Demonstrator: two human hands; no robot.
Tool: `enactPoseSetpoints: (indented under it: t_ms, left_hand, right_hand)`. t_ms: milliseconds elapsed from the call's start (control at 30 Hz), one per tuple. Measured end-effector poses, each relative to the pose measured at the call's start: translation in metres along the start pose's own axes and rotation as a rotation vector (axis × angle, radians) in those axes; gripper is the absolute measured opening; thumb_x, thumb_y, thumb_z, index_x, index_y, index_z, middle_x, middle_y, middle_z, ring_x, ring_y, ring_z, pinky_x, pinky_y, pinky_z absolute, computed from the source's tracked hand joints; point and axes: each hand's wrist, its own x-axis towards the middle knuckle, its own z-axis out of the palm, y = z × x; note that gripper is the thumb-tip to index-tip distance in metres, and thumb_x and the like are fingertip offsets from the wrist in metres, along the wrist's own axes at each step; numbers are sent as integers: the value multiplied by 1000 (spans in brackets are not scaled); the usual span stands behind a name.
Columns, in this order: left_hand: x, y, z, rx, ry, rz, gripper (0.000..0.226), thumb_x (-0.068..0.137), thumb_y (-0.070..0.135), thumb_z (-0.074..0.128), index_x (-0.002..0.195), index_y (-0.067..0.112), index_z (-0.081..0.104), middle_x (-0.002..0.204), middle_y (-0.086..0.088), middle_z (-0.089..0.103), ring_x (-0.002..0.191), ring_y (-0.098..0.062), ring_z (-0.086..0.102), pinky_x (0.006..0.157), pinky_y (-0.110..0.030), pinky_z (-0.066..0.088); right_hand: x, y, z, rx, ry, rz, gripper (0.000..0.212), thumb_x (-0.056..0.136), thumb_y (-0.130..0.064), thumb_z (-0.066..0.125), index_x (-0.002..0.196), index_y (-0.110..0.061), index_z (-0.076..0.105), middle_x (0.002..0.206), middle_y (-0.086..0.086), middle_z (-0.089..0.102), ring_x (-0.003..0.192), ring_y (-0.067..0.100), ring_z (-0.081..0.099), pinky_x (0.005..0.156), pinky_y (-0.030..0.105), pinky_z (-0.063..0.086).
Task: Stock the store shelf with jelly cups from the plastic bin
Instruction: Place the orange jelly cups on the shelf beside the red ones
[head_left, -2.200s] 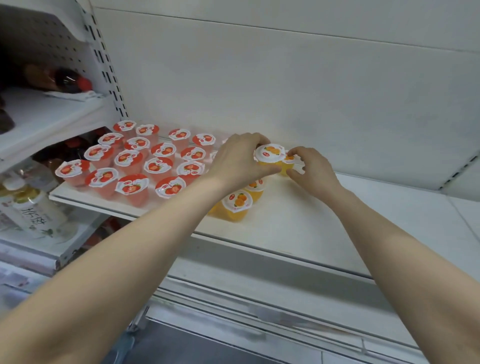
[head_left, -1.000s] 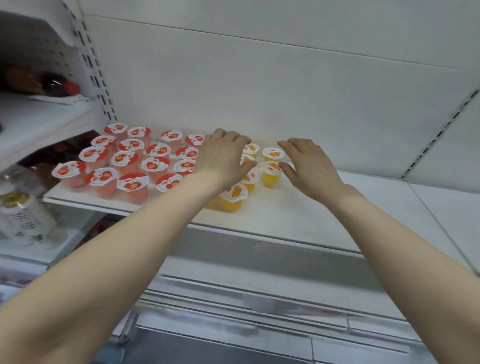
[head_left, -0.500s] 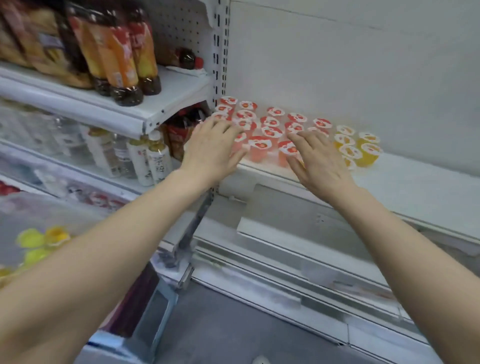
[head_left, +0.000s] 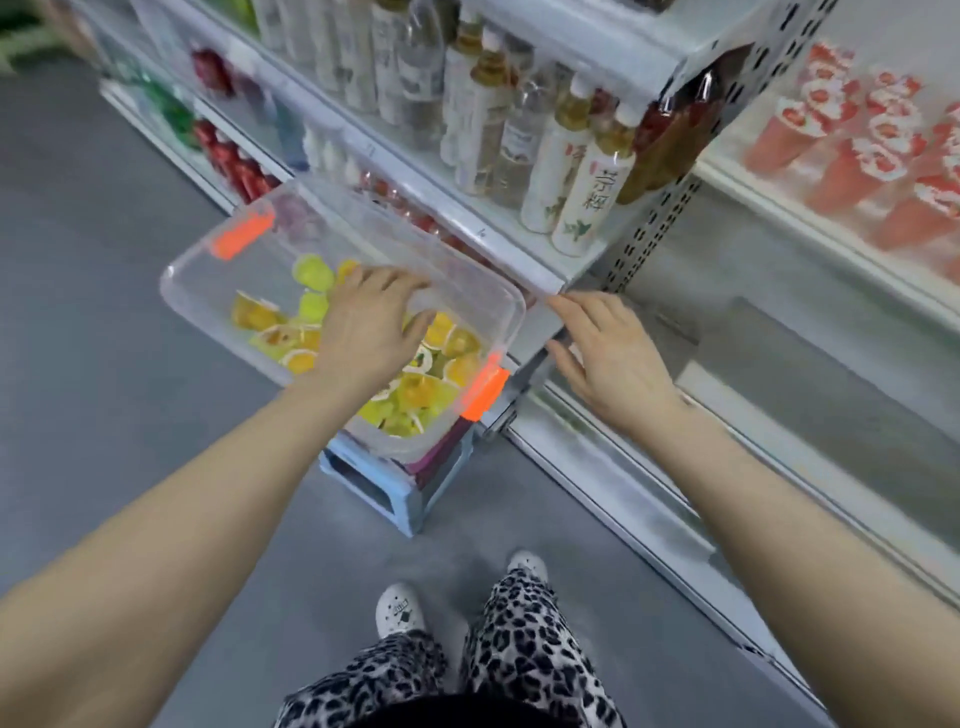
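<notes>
Grey floor (head_left: 119, 426) fills the left and bottom of the frame, and it is the widest open room. White shelving runs diagonally from the upper middle to the lower right.

The plastic bin (head_left: 174, 278) sits left of centre on a pale blue stool (head_left: 379, 488). It is clear-walled with no lid on it, and it has an orange latch (head_left: 241, 236) at its upper-left end and another at its lower-right end. The bin's far long rim lies just under the front edge of the bottle shelf (head_left: 524, 260), so clearance there is tight. Yellow and green jelly cups (head_left: 447, 384) lie loose inside, heaped toward the lower-right end.

Your left grip (head_left: 363, 327) hangs over the middle of the bin, released, with fingers spread and reaching toward the far rim. You cannot tell from this view whether it touches a cup. Your right grip (head_left: 613, 353) is also released, palm down with fingers straight. It is just right of the bin's corner, over the gap between the bin and the shelving base.

Drink bottles (head_left: 587, 192) stand along the edge of the shelf above. Right of the perforated upright (head_left: 649, 228), in the upper right, the store shelf (head_left: 769, 208) carries red jelly cups (head_left: 852, 150) near its front edge. They are well apart from both grips.
</notes>
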Motion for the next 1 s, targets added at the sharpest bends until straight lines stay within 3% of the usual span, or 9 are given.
enactPoseSetpoints:
  t_ms: [233, 333, 500, 567, 700, 1000]
  left_hand:
    - [-33, -80, 23, 43, -86, -269, 29, 88, 30, 65, 113, 15, 68, 109, -10, 68, 105, -37, 55, 91, -46, 46]
    - [-27, -92, 29, 51, -139, -339, 31, 89, 32, 64, 116, 17, 66, 112, -7, 66, 109, -34, 54, 91, -47, 46]
    - [-24, -96, 36, 69, -128, -378, 33, 89, 35, 62, 119, 22, 65, 116, -2, 65, 112, -31, 52, 92, -44, 45]
    - [-25, -97, 36, 64, -123, -393, 33, 89, 35, 62, 119, 22, 65, 116, -1, 65, 112, -30, 51, 94, -43, 44]
    - [-25, -97, 37, 80, -135, -406, 34, 90, 36, 59, 122, 24, 63, 118, 0, 64, 113, -28, 50, 95, -40, 42]
    - [-25, -94, 34, 106, -175, -426, 34, 91, 37, 59, 123, 25, 62, 121, 2, 63, 116, -26, 49, 98, -39, 41]
  right_hand:
    - [60, -41, 75, 163, -142, -110, 40, 92, -27, 56, 127, -7, 59, 119, 12, 63, 108, 33, 58, 95, 40, 44]
    - [93, -49, 103, 176, -363, -109, 44, 91, -22, 60, 132, -9, 55, 125, 13, 59, 111, 36, 57, 92, 40, 46]
    - [133, -59, 144, -117, -756, -59, 40, 93, -11, 51, 133, -8, 47, 122, 18, 55, 110, 39, 57, 83, 38, 47]
    - [137, -62, 156, -214, -853, -41, 39, 94, -4, 45, 133, -5, 48, 127, 21, 51, 113, 40, 56, 87, 40, 47]
    - [138, -63, 173, -250, -887, -36, 40, 93, 2, 43, 133, -4, 49, 131, 25, 44, 114, 42, 56, 93, 43, 48]
    - [138, -61, 161, -190, -739, -121, 25, 87, 0, 56, 110, -7, 64, 112, 16, 57, 103, 36, 61, 77, 34, 49]
